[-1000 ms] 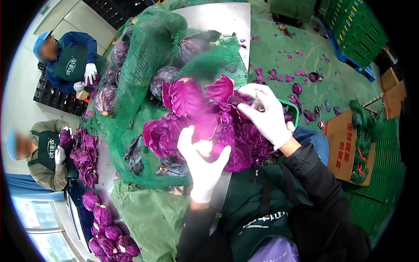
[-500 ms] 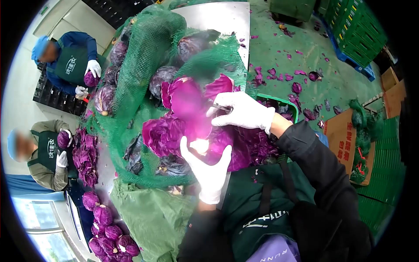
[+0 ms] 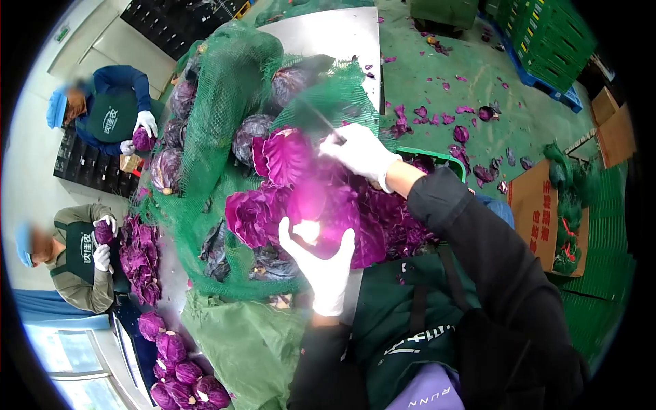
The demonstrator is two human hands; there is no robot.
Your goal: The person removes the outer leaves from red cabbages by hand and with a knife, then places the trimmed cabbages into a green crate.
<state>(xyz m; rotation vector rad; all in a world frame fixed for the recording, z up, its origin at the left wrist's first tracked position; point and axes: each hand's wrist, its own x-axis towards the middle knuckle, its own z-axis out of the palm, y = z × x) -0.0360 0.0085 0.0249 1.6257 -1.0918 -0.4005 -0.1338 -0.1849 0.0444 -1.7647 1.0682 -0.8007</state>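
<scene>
A red cabbage with a pale cut stem end is cupped between the thumb and fingers of my gloved left hand. My gloved right hand is above and to the right of it, closed around a knife whose blurred blade points up and left, clear of the cabbage. Loose purple cabbage leaves lie around the held head. Behind them, a green mesh bag is spread over the table with darker, untrimmed cabbages.
A green crate adjoins the table at right. Leaf scraps litter the green floor. Trimmed cabbages are piled at lower left, near a leaf heap. Across the table, two people in aprons each hold a cabbage.
My right hand has moved up and left, away from the cabbage, and the knife blade now points up and left. My left hand keeps its hold. The view has shifted slightly.
</scene>
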